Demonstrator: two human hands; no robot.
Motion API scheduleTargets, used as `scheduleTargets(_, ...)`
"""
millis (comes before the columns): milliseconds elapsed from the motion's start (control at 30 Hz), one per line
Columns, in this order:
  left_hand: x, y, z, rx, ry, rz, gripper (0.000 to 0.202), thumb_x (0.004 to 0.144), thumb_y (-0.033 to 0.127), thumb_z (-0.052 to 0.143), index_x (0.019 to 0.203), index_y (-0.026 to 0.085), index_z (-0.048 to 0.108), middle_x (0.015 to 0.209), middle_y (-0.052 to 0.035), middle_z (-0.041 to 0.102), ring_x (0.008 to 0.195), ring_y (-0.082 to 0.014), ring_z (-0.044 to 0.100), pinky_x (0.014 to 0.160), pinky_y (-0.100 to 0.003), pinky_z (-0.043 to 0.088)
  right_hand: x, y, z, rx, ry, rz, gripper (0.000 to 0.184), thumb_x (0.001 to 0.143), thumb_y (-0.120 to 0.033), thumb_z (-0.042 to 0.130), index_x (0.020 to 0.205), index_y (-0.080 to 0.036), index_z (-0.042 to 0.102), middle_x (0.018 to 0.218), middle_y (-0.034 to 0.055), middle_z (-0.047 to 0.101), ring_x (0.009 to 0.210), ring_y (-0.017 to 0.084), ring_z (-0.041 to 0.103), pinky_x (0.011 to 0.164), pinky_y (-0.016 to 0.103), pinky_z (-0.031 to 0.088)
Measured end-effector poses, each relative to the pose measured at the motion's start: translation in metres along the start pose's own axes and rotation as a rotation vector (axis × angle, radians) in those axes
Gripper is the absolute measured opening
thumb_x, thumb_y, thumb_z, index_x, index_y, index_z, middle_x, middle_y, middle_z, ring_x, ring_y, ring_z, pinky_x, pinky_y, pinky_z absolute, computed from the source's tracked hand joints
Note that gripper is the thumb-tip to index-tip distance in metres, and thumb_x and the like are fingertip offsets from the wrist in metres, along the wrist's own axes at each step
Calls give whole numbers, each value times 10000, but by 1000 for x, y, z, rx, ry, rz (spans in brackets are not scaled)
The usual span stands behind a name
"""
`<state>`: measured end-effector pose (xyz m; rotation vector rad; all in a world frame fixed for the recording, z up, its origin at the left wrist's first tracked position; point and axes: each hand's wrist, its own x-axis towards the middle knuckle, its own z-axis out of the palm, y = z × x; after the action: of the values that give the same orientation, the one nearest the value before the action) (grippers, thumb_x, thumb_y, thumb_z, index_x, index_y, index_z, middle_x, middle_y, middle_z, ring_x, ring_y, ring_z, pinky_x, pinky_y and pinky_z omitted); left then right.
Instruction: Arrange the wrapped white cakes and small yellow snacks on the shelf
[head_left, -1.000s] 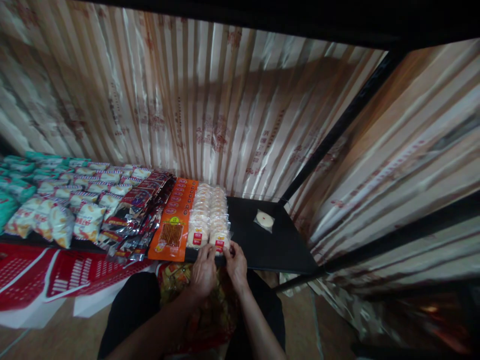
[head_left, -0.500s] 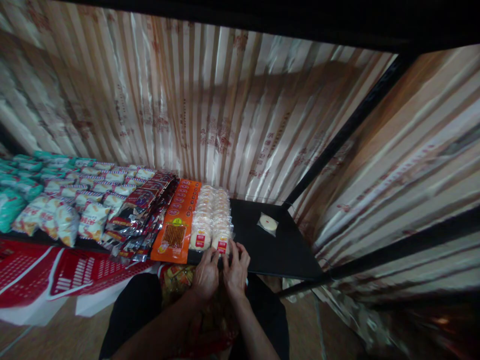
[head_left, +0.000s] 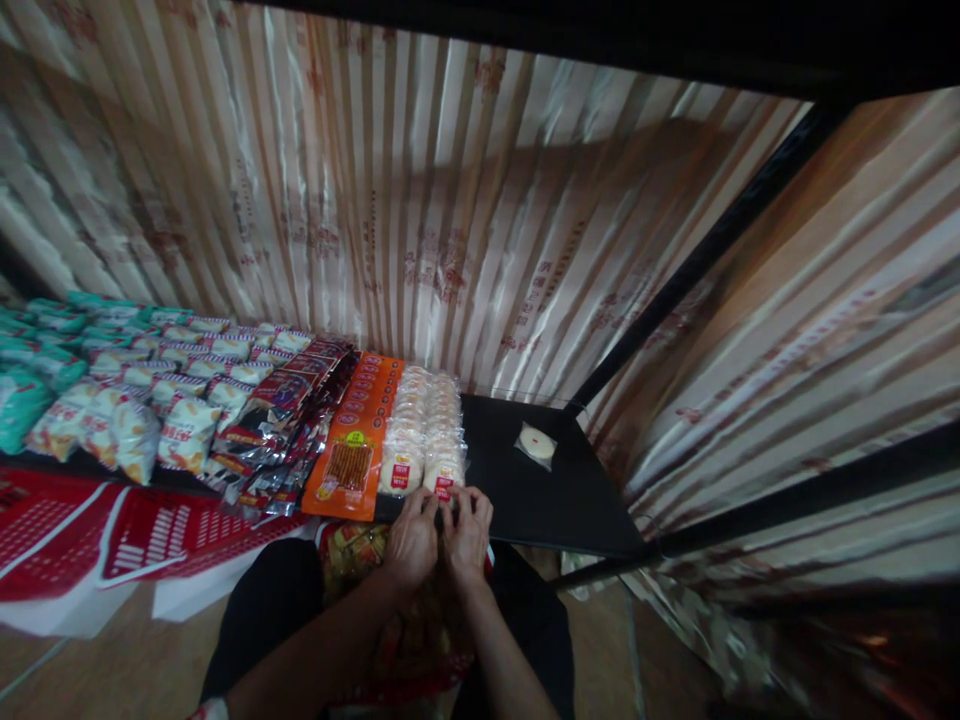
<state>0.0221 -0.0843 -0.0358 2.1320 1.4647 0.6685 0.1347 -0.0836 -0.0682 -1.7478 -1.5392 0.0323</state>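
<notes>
Two rows of clear packets of round white crackers [head_left: 405, 440] stand side by side at the shelf's front edge. My left hand [head_left: 411, 540] has its thumb and fingers drawn together at the lower edge of the right row's front cracker packet [head_left: 444, 474]. At that packet's lower right is my right hand [head_left: 466, 530], fingers bent over its bottom edge. Both hands appear to pinch this packet; the fingertips partly hide the contact. Left of the rows lies a large orange snack bag [head_left: 349, 440] picturing brown sticks.
A single wrapped round cracker [head_left: 536, 442] lies on the black shelf [head_left: 555, 500] to the right. Dark foil packets [head_left: 277, 410], white snack bags [head_left: 187, 430] and green bags [head_left: 26, 400] fill the left. Below are a red basket [head_left: 165, 535] and a bag of yellow packets [head_left: 356, 560] between my knees.
My right hand's fingers have drawn back slightly and curled at the packet's lower edge. My left hand stays nearly in place, and the view has shifted a little.
</notes>
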Motion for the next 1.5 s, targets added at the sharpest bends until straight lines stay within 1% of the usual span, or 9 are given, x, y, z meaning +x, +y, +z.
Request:
scheduleTargets(167,-2,-4,0,8,45,31,442,796,85,354,1199,143,526,1209,-107,512,1165,-182,452,1018,-291,380,0,2,2,-4,11,-7,252,850,-343,461,1025,-218,591,1006,84,460,962,231,434,842,392,414)
scheduleTargets(300,-3,-18,0,64,271,32,476,795,75,364,1248,163,480,1265,-113,483,1231,-227,403,1039,-410,360,0,3,4,-13,60,-28,248,848,-371,477,984,-211,609,982,81,482,952,228,439,829,386,414)
scheduleTargets(400,0,-28,-1,114,433,40,498,814,107,380,1310,146,403,1374,-143,379,1310,-267,303,1053,-474,328,2,1,5,-30,97,-81,237,845,-381,494,911,-195,624,987,87,495,962,228,440,838,391,407)
scheduleTargets(600,9,-34,-2,190,506,29,486,848,160,376,1330,113,349,1459,-169,252,1377,-273,154,1080,-484,279,9,-6,6,-52,136,-128,237,860,-368,467,892,-188,617,1020,98,505,1005,234,440,873,418,382)
scheduleTargets(733,18,-39,0,188,505,7,529,855,191,382,1363,84,275,1459,-201,242,1387,-284,106,1083,-499,266,17,-9,10,-102,183,-140,388,857,-416,459,1157,-180,528,1191,145,454,1150,281,381,911,471,359)
scheduleTargets(867,29,-48,-2,172,473,-31,581,843,200,415,1383,94,232,1482,-203,182,1390,-297,57,1088,-511,249,27,-7,14,-189,114,-201,549,865,-424,439,1348,-178,348,1402,177,289,1296,313,237,964,501,327)
scheduleTargets(1000,38,-53,-12,126,374,-58,630,805,176,467,1389,141,235,1513,-150,102,1388,-296,49,1097,-484,250,31,-1,19,-181,36,-228,586,876,-432,415,1398,-212,264,1486,157,158,1341,313,182,973,504,336)
scheduleTargets(1133,43,-54,-20,75,260,-94,647,782,166,503,1380,147,259,1518,-146,68,1380,-293,129,1081,-438,304,30,5,24,-148,-12,-229,598,878,-441,418,1406,-211,256,1494,161,150,1345,301,205,979,488,354)
scheduleTargets(1500,45,-51,-25,35,196,-93,562,796,157,506,1332,162,336,1508,-143,120,1363,-281,217,1057,-398,357,36,2,24,-6,-62,-181,580,883,-398,426,1410,-224,256,1510,122,130,1356,265,221,1028,454,350)
